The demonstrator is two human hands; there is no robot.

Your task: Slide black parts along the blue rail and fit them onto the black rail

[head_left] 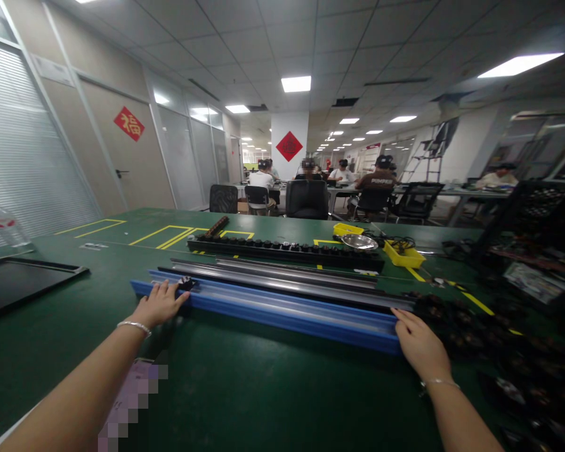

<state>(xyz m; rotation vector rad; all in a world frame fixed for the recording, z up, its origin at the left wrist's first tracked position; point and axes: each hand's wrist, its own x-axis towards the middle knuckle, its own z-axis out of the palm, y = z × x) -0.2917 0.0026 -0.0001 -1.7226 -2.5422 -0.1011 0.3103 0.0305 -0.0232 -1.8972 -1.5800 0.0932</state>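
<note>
A long blue rail [282, 311] lies across the green table [245, 389] in front of me. My left hand [160, 303] rests on its left end, fingers laid over the edge beside a small black part [186, 284]. My right hand [419, 345] touches the rail's right end with its fingers pressed against it. Behind the blue rail lie long grey metal rails [287, 275]. Farther back runs a black strip [287, 251] set with several round black knobs.
A black tray [23, 279] and a plastic bottle [4, 225] sit at the left. Yellow bins [402, 254] and a metal bowl [359, 241] stand behind. Dark parts [489, 339] pile at the right, beside a black crate [537, 220]. People sit at desks in the background.
</note>
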